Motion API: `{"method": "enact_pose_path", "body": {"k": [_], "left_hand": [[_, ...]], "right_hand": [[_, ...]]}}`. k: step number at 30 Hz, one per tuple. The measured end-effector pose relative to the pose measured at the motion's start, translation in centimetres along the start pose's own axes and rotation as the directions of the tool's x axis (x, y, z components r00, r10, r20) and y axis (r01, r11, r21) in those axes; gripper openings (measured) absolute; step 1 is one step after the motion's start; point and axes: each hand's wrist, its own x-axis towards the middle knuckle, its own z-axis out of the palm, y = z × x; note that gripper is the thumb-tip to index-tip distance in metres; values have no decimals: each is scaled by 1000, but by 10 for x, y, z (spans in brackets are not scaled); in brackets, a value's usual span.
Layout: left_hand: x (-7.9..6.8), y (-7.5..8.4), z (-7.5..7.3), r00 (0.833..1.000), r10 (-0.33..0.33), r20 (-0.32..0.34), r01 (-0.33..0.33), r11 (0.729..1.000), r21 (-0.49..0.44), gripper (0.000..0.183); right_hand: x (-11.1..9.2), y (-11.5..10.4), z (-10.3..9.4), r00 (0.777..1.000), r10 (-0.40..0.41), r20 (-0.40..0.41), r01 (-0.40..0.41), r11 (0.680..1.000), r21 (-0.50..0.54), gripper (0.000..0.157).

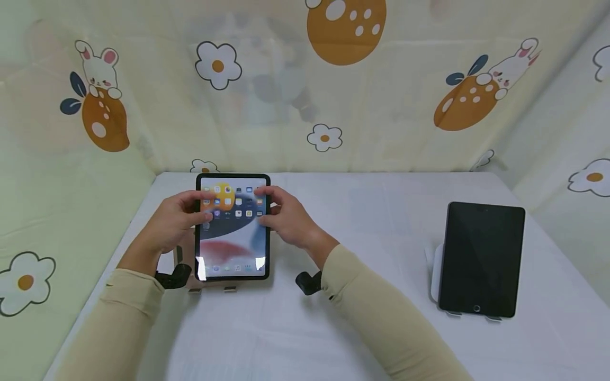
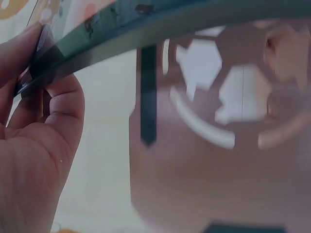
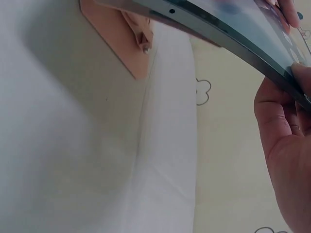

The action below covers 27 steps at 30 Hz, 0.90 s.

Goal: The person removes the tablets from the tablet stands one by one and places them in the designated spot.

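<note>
A tablet with a lit home screen of app icons stands upright between both hands. Its left edge is pinched by the left hand, thumb and a finger over the front and other fingers behind. On the opposite edge the right hand grips in the same way. Behind the tablet is a pinkish metal stand with cut-outs and a dark strip; its base shows in the right wrist view. In the left wrist view a gap separates the tablet's lower part from the stand's plate.
A second tablet, screen dark, leans on a white stand at the right of the table. White cloth covers the table. Patterned curtains hang behind and at the sides.
</note>
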Motion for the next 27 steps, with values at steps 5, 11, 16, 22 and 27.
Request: {"method": "enact_pose_path", "body": {"k": [5,11,16,22,27], "left_hand": [[8,5,15,1000,-17,16,17,999,-31,46],[17,12,34,999,-16,37,18,998,-66,44],[25,20,50,999,-17,43,18,999,-35,43],[34,20,68,998,-14,69,19,997,-79,41],[39,20,82,996,-41,73,48,994,-101,41]], "right_hand": [[-6,4,-16,1000,14,-15,-13,1000,24,52],[-15,7,-36,999,31,-30,-30,999,20,53],[-21,12,-52,998,23,-52,-22,1000,8,52],[-29,20,-69,998,17,-67,-15,1000,27,52],[-35,27,-80,996,36,-77,-34,999,27,53]]}}
